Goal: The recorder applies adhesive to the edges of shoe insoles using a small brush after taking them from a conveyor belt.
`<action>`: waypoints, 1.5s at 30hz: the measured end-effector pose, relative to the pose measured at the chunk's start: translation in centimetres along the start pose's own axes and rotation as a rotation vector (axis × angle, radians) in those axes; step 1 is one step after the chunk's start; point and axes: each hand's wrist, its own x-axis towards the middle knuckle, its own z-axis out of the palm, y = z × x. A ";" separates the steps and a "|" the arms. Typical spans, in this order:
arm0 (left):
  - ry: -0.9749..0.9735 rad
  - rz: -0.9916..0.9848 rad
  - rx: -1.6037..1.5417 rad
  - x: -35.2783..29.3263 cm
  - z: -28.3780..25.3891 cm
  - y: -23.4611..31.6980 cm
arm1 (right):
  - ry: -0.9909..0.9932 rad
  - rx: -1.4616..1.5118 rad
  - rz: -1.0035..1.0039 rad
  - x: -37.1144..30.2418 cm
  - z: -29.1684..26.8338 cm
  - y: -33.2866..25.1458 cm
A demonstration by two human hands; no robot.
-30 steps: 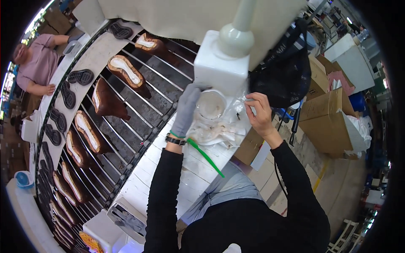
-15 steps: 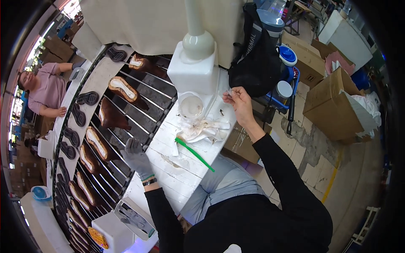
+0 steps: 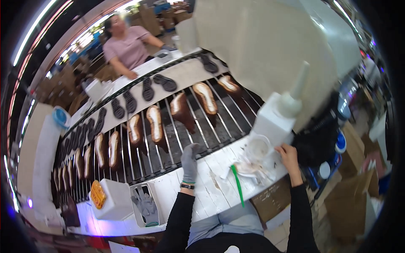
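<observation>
My left hand [image 3: 190, 164], in a grey glove, is over the near edge of the roller rack [image 3: 171, 145]. Its fingers are stretched out, with nothing seen in them. My bare right hand [image 3: 289, 159] is low over the right end of the white table, its fingertips pinched beside a round clear cup [image 3: 258, 146]. What they hold, if anything, cannot be made out. Near that hand lie a crumpled, stained white cloth [image 3: 253, 169] and a green stick-like tool [image 3: 238, 185]. Brown shoe uppers [image 3: 155, 124] with pale undersides rest sole-up along the rollers.
Black shoe soles [image 3: 147, 89] line the belt behind the rollers. Across it stands a person in pink [image 3: 130, 48]. A tray of grey gloves [image 3: 145, 205] and a white box [image 3: 114, 200] are at left. A white spouted container [image 3: 276, 116] stands at right, near a black bag [image 3: 318, 141].
The view has swung to the left, bringing more of the roller rack in. My right hand has come down closer to the table, and the whitish bit in its fingers no longer shows.
</observation>
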 end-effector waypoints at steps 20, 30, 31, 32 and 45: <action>0.124 -0.252 -0.235 -0.3 0.0 2.6 | 0.219 0.062 0.207 -3.8 4.1 0.9; 0.135 -0.254 -0.252 -0.9 -0.5 2.9 | 0.290 0.149 0.336 -4.3 4.9 0.0; 0.137 -0.246 -0.259 -1.0 -0.6 3.0 | 0.322 0.055 0.293 -4.0 5.1 -0.5; 0.132 -0.242 -0.266 -1.0 -0.6 3.0 | 0.359 -0.041 0.252 -3.9 5.1 -1.0; 0.140 -0.093 -0.139 -0.3 0.1 2.1 | 0.541 0.168 0.311 -1.9 5.3 0.7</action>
